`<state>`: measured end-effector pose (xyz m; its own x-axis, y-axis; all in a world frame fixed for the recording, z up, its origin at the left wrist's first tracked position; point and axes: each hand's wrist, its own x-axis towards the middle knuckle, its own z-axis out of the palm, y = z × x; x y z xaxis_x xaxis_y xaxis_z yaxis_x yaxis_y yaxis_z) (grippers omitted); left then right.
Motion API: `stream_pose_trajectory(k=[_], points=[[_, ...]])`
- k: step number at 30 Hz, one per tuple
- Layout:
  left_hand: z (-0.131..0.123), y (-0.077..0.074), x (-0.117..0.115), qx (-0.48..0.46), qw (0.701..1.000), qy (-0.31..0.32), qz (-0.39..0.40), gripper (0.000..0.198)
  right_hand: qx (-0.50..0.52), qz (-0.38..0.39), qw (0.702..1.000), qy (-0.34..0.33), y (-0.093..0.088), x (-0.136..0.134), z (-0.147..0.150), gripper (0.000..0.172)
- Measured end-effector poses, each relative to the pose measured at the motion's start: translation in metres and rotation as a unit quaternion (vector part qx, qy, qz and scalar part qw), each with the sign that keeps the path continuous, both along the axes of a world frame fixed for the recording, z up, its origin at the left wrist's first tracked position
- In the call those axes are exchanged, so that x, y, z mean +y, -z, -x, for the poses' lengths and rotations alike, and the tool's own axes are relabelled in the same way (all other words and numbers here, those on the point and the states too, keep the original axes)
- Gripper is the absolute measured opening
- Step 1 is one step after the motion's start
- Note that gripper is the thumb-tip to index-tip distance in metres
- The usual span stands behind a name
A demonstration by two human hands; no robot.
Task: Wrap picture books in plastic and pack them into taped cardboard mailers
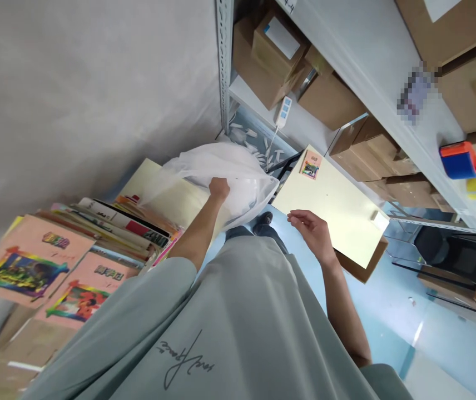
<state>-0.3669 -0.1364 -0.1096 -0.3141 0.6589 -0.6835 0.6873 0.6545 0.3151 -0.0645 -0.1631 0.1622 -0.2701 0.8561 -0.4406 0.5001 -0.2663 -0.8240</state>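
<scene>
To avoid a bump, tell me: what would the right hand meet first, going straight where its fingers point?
The right hand would probably meet the white plastic bag first, though depth is unclear; the cream tabletop lies close.

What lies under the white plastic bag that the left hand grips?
A cream surface shows beside and through the left side of the white plastic bag. Beneath its bulging part, near the left hand, everything is covered.

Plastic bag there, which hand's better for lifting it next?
Probably the left hand: it's closed at the plastic bag, while the right hand is apart from it, near the cream tabletop.
</scene>
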Motion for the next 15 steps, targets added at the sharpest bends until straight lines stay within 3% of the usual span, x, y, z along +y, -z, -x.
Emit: stream_pose_trajectory(k=[3, 6, 15], points=[[0.003, -0.02, -0.011, 0.022, 0.999, -0.015, -0.022, 0.055, 0.012, -0.012, 0.999, -0.038, 0.002, 0.01, 0.014, 0.047], [0.003, -0.049, -0.032, 0.033, 0.996, -0.035, -0.079, 0.051, 0.039, -0.027, 0.996, -0.08, 0.007, 0.02, 0.031, 0.044], [-0.003, -0.172, -0.133, 0.034, 0.951, -0.094, -0.292, 0.025, 0.111, -0.109, 0.966, -0.208, 0.015, 0.035, 0.096, 0.041]])
